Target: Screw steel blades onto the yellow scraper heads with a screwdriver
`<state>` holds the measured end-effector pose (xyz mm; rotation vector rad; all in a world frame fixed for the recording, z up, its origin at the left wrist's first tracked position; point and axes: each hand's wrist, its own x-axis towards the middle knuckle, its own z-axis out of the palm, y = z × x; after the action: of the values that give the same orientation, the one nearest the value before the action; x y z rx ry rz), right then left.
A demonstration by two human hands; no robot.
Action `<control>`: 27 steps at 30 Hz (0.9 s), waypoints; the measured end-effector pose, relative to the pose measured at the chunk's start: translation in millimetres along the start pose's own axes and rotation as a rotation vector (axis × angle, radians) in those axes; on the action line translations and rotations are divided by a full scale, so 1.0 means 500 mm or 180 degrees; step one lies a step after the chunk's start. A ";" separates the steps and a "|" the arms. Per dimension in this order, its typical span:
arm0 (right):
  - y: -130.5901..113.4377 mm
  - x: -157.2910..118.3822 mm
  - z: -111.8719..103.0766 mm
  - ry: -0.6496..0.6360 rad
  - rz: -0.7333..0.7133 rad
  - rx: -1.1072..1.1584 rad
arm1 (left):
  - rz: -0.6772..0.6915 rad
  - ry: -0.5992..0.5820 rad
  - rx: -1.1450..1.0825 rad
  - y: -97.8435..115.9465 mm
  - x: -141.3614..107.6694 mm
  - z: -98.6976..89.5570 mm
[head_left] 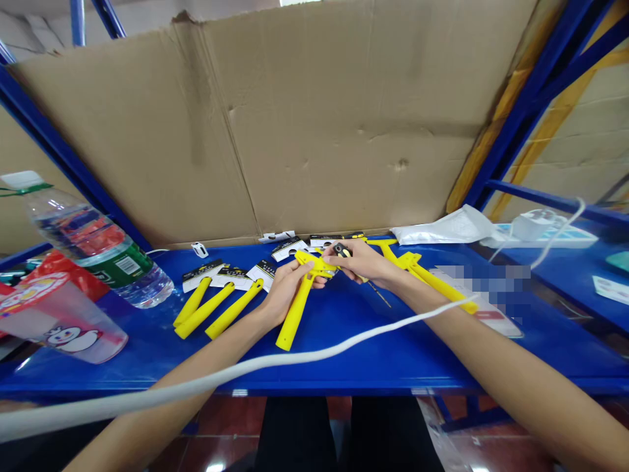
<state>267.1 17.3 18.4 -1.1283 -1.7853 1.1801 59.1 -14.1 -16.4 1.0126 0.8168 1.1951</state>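
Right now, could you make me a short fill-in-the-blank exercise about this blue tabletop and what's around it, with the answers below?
1. The handle held in the left hand is colored ____.
2. The cap of the clear bottle is colored ____.
3. The matching handles lying between that bottle and the left hand number ____.
4. The tall brown sheet standing behind the tabletop is made of ____.

Missing words: yellow; white; three; cardboard.

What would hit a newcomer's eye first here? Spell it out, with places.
The bright yellow tool in the left grip, at mid-table. Then the white cable, sweeping across the foreground, and the large clear bottle with a green label at the left.
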 end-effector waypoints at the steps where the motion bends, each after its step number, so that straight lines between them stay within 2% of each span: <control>1: -0.002 0.001 0.000 0.0054 -0.0009 0.0049 | 0.0019 -0.0003 -0.0012 0.000 0.000 0.000; 8: -0.011 0.001 0.001 0.0199 0.0029 0.0332 | 0.0087 0.0006 0.0080 0.007 -0.006 0.004; 19: 0.005 0.006 -0.014 -0.0062 -0.0057 0.0287 | 0.0043 -0.0186 0.0235 -0.001 -0.001 -0.002; 27: 0.005 0.006 -0.016 -0.0138 0.0072 0.0376 | 0.0153 -0.0197 0.0351 0.002 -0.010 0.005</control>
<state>273.9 23.5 19.0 -1.0642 -1.7150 1.3146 60.0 -19.1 -14.6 1.1598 0.8205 1.1637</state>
